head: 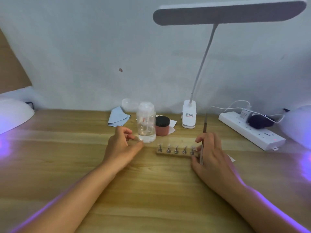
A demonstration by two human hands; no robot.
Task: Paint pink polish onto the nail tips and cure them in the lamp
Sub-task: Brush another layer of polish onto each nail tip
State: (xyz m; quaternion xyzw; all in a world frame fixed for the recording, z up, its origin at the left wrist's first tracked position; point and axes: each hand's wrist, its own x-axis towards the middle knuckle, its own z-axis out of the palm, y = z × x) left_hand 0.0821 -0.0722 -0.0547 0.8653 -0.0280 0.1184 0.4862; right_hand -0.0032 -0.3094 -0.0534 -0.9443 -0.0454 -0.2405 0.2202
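The right hand (212, 152) closes its grip on a slim brush (204, 126) at the right end of a wooden block (175, 154). The block's five metal stands carry clear nail tips (168, 146). The left hand (121, 145) curls beside a clear plastic bottle (146, 125); whether its grip holds anything cannot be told. Behind stands a black-lidded pink polish jar (162, 127). A domed white lamp (13, 113) glows violet at the bench (151, 190) edge.

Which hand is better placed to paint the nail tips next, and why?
Right. The right hand grips the brush and sits at the right end of the stand holding the nail tips. The left hand holds no brush and sits beside the clear bottle, apart from the stand.
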